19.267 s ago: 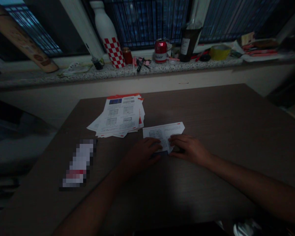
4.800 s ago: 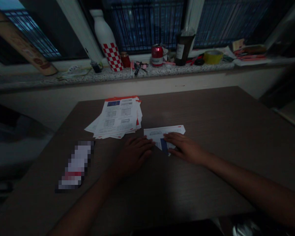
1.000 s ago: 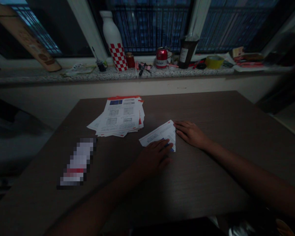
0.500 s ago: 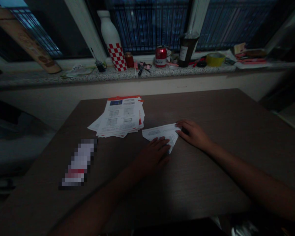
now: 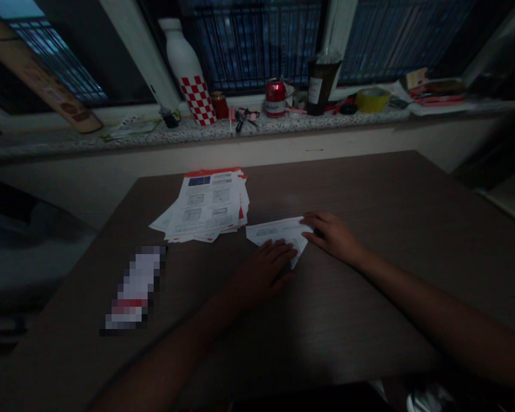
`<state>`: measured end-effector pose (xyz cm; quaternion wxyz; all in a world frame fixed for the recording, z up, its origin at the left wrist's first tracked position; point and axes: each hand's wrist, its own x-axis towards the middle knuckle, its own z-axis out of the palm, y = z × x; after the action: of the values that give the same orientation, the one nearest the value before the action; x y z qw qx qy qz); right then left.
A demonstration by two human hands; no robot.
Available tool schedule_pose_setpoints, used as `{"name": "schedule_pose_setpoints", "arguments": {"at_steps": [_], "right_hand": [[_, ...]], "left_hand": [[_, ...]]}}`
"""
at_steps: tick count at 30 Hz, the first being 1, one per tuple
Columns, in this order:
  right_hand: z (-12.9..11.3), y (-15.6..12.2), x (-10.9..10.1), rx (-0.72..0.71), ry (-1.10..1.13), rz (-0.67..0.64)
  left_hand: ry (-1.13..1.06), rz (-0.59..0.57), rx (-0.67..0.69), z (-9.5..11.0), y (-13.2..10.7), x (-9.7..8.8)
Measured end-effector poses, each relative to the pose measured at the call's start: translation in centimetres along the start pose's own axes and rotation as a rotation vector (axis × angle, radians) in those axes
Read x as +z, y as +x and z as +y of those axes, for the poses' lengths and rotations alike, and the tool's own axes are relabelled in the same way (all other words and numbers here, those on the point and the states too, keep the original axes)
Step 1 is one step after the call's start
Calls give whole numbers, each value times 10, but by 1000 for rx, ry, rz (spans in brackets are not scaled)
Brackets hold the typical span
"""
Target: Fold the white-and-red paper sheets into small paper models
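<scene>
We rested both hands on a folded paper sheet [image 5: 274, 233] at the middle of the bench [image 5: 369, 189].

Our left hand [image 5: 261, 276] lay flat over the near part of the sheet, its fingers [image 5: 278, 249] slightly apart and not clamped on it. Our right hand [image 5: 332, 236] sat at the sheet's right end, with its fingers [image 5: 312, 220] slightly apart and touching the paper, not gripping it. The sheet narrowed to a point between our hands. Just left of it lay a loose stack of printed leaflets [image 5: 201, 206], and a pixelated object [image 5: 133, 289] lay lower left on the bench. Along the granite windowsill [image 5: 111, 134] at the top of the frame stood a white checkered bottle [image 5: 189, 68], a red can [image 5: 275, 98] and a yellow tape roll [image 5: 372, 99].
</scene>
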<state>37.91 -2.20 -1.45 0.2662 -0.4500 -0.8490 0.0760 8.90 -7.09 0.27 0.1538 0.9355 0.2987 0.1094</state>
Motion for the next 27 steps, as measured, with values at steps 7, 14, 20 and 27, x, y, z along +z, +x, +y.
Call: {"name": "schedule_pose_setpoints", "arguments": {"at_steps": [7,14,20,27], "right_hand": [[0,-5,-2,-27,-101,-15],[-10,-25,-24,-30,-161,-45],[-28,-46,-28,-76,-62,-99],[-48,-45,-23,-95,55,-136]], "left_hand": [[50,-25,2,1,0,-2],[109,20,-49,-3,1,-9],[112,57,-148,-3,5,-14],[153,104,-193,2,12,-13]]}}
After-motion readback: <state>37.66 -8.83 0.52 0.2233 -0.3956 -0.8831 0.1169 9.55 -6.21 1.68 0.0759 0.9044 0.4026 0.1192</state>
